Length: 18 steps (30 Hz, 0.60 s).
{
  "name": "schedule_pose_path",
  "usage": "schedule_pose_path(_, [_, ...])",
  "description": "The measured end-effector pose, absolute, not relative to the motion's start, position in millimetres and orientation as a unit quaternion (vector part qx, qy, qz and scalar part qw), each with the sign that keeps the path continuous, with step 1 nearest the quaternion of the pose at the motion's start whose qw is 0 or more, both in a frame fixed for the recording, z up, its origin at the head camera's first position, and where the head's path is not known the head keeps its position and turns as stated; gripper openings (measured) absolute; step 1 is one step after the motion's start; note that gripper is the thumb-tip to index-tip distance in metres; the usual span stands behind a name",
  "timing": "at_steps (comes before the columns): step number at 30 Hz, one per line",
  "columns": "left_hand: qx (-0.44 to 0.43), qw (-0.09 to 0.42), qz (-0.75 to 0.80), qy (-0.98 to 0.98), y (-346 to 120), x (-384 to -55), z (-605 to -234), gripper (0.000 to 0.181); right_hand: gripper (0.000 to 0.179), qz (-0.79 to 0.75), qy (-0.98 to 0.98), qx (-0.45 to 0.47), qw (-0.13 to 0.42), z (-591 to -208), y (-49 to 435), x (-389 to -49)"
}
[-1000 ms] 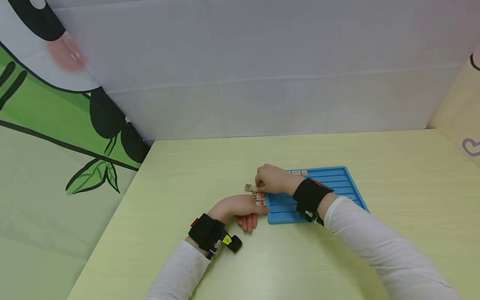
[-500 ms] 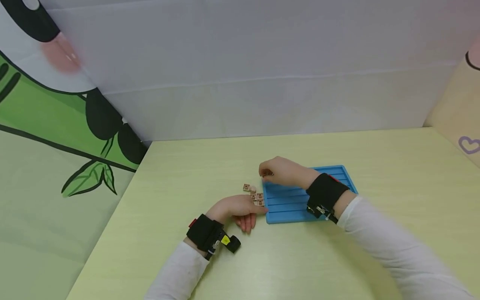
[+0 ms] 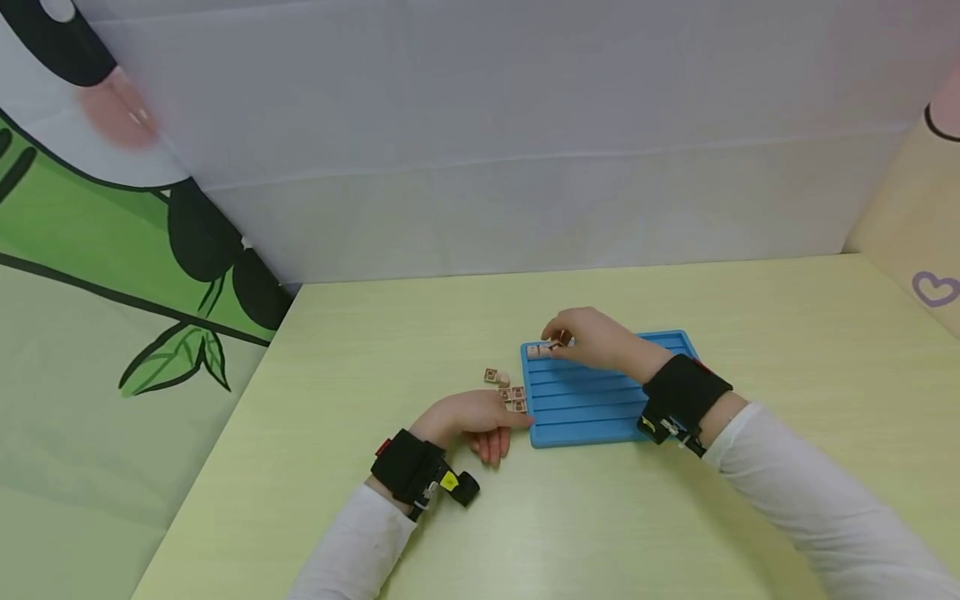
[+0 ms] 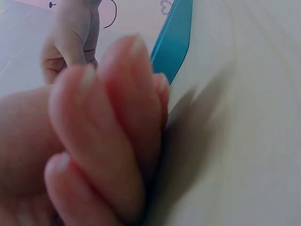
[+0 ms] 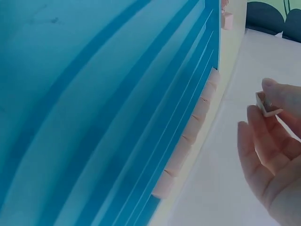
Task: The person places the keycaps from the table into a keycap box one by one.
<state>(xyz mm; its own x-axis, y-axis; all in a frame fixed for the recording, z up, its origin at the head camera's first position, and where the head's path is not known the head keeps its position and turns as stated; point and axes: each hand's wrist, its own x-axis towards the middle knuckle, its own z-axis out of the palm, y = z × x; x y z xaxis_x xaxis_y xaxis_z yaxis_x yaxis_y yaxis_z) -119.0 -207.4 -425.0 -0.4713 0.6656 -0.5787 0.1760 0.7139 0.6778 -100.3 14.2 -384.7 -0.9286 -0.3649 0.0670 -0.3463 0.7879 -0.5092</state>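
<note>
The fingers [image 5: 270, 92] of the right hand [image 3: 592, 337] pinch one small wooden tile [image 5: 267, 104]. In the right wrist view the tile sits between the thumb and a fingertip, up off the board. The hand is over the far edge of the blue board [image 3: 592, 404], close to its far left corner.

A short row of tiles [image 5: 190, 134] already lies in the groove at that far edge. They sit side by side, touching. Marks on them are too small to read.

The left hand [image 3: 476, 421] rests on the surface [image 3: 375, 350] just beside the near left corner of the board. Its fingers [image 4: 117, 117] are loosely curled and hold nothing. One fingertip reaches the board's edge.

A little pile of loose tiles [image 3: 507, 390] lies on the surface between the left hand and the board's left side. They have dark red marks on top, but no letters can be read.

The board is flat, with long grooves running across it. Both wrists wear black bands [image 3: 416, 475], and the sleeves are white.

Behind the surface hangs a white sheet. On the left is a cloth with a panda and green bamboo leaves [image 3: 180, 358]. On the right there is a purple heart [image 3: 933, 290] on a cream wall. No words show anywhere.
</note>
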Motion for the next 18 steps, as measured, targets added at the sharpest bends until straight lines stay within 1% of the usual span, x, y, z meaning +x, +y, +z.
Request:
schedule_pose_path(5, [0.259,0.443,0.271,0.814,-207.8,-118.8,-424.4,0.056,0.015,-0.272,0.942,-0.198,0.005,-387.9,17.3,-96.8])
schedule_pose_path(11, [0.256,0.445,0.274,0.813,-206.9,-118.6,-424.0,0.056,0.011,-0.280,0.940,-0.194,0.006,-389.1,18.4,-93.2])
schedule_pose_path(18, [0.254,0.446,0.275,0.813,-206.8,-118.9,-424.7,0.055,0.027,-0.285,0.940,-0.186,0.022,-392.6,20.7,-90.9])
